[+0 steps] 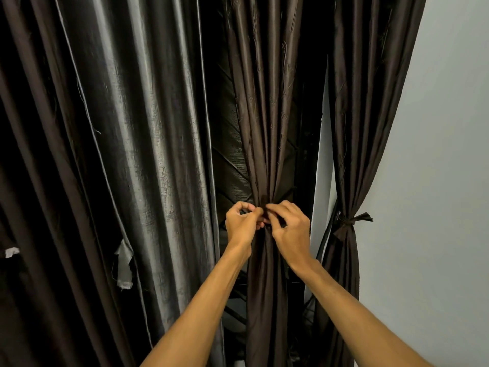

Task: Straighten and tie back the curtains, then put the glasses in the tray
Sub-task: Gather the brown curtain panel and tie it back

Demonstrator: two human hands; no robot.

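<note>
2 hands: left hand (pixel 242 223) and right hand (pixel 288 226) meet at the gathered waist of the middle curtain (pixel 264 128), 1 on each side of the bundle.
Left fingers: thumb and forefinger curled, pinching the dark tie (pixel 264 205) at its left edge.
Right fingers: curled, fingertips pinching the same tie from the right; the knot itself is hidden under them.
Tie position: wraps the bundle straight ahead of the fingertips, touching both hands; it runs crosswise, while the curtain's long axis runs top to bottom.
Nearer hand: neither; both sit on the tie, so the pull should go outward, left and right, across the bundle.
Step (judgement): knot being formed or tightened; cannot tell if it is closed.
Right curtain (pixel 365 102): already cinched with its own bow (pixel 349 221), beside the pale wall (pixel 436 181).
Left curtain (pixel 145 128): hangs loose, no tie seen.
Glasses, tray: not in view.
</note>
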